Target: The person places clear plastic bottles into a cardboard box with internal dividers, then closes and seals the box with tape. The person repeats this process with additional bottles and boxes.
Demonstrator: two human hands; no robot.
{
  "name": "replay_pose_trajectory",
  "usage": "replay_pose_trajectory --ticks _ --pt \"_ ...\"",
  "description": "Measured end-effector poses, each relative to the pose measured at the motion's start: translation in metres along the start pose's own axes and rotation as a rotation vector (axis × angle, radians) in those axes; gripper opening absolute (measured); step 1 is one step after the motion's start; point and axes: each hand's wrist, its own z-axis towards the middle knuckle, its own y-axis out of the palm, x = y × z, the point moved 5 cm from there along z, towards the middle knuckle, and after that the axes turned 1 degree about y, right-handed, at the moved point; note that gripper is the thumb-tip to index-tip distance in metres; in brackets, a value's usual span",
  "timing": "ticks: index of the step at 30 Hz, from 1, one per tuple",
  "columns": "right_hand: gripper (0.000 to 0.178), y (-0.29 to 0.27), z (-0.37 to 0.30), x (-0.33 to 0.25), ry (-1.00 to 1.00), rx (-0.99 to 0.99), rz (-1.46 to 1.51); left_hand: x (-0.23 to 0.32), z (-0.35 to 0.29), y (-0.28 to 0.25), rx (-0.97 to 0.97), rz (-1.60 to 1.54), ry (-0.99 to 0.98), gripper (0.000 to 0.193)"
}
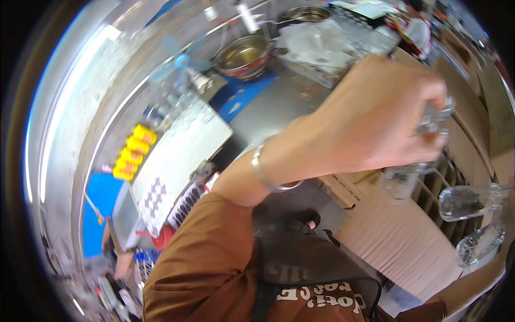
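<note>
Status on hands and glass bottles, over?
Left hand closed on clear glassware; right hand not visible. Two bottles at right. Cardboard flap close by, no obvious obstruction.

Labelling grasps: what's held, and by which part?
Left hand holds a clear, rounded glass bottle, apparently by its neck end; blur hides the exact spot. Right hand out of view: cannot tell.

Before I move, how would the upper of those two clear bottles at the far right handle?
The upper bottle looks like clear glass, so probably stiff and breakable. Its smooth, shiny sides could be slippery. With its rounded body, it would likely roll if laid down.
</note>
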Motion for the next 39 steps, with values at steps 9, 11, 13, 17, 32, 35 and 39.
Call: replay_pose_trajectory --ticks 9,11,13,17,32,35,39 --pt "0.029 0.393 0.025 -0.226 -0.501 -0.566 0.272 -0.122 -0.301 -0.262 0.17 0.672 -0.857 0.025" --pt "0.026 0.497 0.016 -0.258 -0.567 -0.637 0.429 -0.147 -0.368 -0.316 0.209 0.769 -1.033 0.028" --pt "0.025 0.584 -0.004 -0.308 -0.636 -0.706 0.476 -0.17 -0.434 -0.367 0.217 0.897 -1.05 0.029" --pt "0.024 0.74 -0.049 -0.369 -0.798 -0.658 0.559 -0.237 -0.526 -0.436 0.175 0.955 -1.138 0.031" --pt "0.029 0.913 -0.1 -0.458 -0.735 -0.582 0.458 -0.334 -0.581 -0.502 0.232 0.859 -1.137 0.036" --pt "0.027 0.89 -0.097 -0.475 -0.716 -0.524 0.569 -0.317 -0.582 -0.507 0.282 0.863 -1.053 0.036" --pt "0.021 0.89 -0.12 -0.494 -0.651 -0.632 0.747 -0.297 -0.604 -0.53 0.329 0.923 -1.242 0.027"
